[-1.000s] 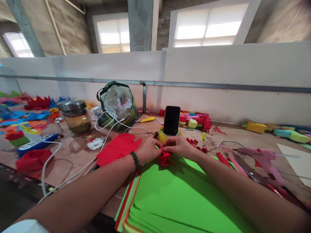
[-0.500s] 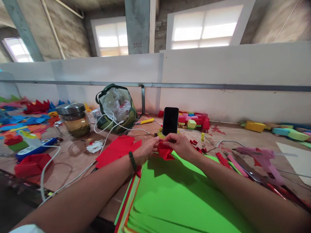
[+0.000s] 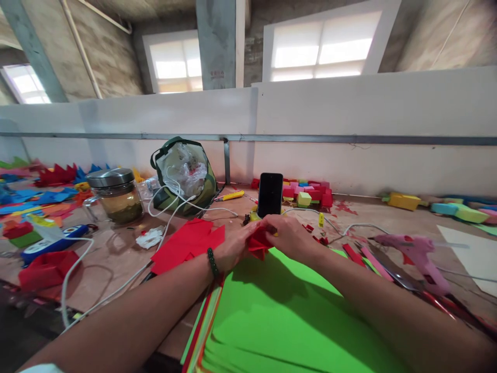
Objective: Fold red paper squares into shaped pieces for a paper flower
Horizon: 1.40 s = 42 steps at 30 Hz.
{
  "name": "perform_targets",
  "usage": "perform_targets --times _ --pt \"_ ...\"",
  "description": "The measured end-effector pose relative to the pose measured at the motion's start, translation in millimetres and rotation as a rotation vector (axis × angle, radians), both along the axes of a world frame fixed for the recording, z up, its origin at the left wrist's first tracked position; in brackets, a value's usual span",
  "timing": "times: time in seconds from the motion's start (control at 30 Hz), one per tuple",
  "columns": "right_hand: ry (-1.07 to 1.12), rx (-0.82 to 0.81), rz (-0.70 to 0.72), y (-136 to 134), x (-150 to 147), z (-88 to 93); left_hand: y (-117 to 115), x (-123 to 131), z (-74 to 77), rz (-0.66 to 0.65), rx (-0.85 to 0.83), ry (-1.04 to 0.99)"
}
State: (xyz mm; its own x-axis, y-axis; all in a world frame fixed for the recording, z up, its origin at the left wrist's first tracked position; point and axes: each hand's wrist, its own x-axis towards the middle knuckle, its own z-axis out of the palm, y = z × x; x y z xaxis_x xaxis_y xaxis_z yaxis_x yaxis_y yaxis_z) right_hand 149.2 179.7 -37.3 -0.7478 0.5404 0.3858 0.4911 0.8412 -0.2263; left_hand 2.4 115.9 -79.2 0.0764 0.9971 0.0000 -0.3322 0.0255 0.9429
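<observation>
Between my two hands is a small folded red paper piece (image 3: pixel 259 242), held above the far end of a stack of green sheets (image 3: pixel 287 316). My left hand (image 3: pixel 237 243) is closed on its left side, a dark beaded bracelet at the wrist. From the right, my right hand (image 3: pixel 292 237) has its fingers bent over the piece's top and side. Part of the red paper is hidden behind the fingers. Flat red paper pieces (image 3: pixel 186 243) lie left of my left wrist. A dark-screened phone (image 3: pixel 271 194) stands upright just beyond my hands.
Left are a glass jar mug (image 3: pixel 118 199), a camouflage bag (image 3: pixel 186 178) with plastic inside, a white cable and a red paper box (image 3: pixel 48 269). A yellow cutter (image 3: pixel 230 196) and small coloured paper blocks (image 3: pixel 310 194) lie behind. A pink glue gun (image 3: pixel 415 254) is at right.
My hands have closed in around the red paper, with the right hand's fingers now curled lower over it. Less of the paper shows. The view has shifted slightly.
</observation>
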Motion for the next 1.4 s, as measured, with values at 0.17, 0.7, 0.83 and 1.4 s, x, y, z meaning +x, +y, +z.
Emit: perform_targets --times 0.17,0.7,0.83,1.4 --pt "-0.035 -0.011 -0.017 1 0 -3.0 4 3 -5.3 0.002 0.097 0.006" --pt "0.035 -0.117 -0.032 1 -2 -10.4 6 6 -7.5 -0.06 0.08 0.102" --pt "0.061 -0.17 -0.034 -2 -1 -7.6 2 6 -5.3 -0.112 0.087 0.065" --pt "0.372 -0.592 -0.247 15 -13 -27.2 3 3 -3.4 0.15 0.268 0.247"
